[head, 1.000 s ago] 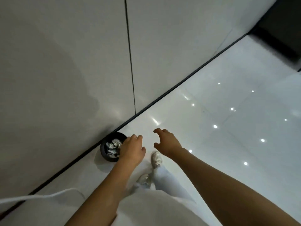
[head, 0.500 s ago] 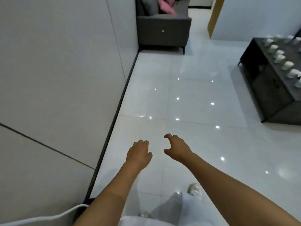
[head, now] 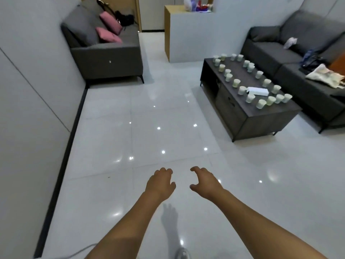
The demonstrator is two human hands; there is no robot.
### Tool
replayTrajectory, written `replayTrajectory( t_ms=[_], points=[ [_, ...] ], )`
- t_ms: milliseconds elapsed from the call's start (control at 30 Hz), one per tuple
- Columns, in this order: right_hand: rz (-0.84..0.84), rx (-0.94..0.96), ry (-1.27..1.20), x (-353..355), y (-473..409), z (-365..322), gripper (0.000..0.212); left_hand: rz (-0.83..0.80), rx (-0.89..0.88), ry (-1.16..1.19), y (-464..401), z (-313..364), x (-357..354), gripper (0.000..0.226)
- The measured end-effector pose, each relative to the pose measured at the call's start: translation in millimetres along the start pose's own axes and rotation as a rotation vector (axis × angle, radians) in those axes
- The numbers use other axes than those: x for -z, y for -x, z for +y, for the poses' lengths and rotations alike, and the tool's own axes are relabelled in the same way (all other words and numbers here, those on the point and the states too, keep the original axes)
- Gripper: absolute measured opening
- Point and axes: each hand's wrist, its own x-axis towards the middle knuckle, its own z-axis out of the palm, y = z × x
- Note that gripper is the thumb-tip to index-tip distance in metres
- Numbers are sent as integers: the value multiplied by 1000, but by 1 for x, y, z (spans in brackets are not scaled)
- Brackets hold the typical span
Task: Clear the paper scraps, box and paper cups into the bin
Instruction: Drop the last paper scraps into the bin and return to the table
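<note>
Standing in loose rows, paper cups (head: 236, 83) cover the dark coffee table (head: 261, 116) at right of frame, ringing a white box (head: 258, 91) lying flat among them. Well apart, at lower centre, left hand (head: 160, 183) and right hand (head: 205, 182) hover over glossy white floor tiles (head: 149, 118), fingers loosely curled, holding nothing. Grey sofa (head: 104, 53) with pink cushions (head: 110, 29) upper left.

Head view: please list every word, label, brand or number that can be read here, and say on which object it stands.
None can be read.
White box on the coffee table: no print can be made out.
Paper cups: look plain; too small to tell.
Things on the far counter: too blurred to read.
</note>
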Motion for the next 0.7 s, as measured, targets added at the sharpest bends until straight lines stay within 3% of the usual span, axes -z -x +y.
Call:
replayTrajectory(
  t_ms=[300, 700],
  points=[
    [71, -149, -114, 92, -80, 87, 62, -76, -131, -64, -139, 98, 14, 48],
    [193, -357, -240, 234, -276, 163, 62, -165, -323, -152, -407, 200, 59, 46]
  ],
)
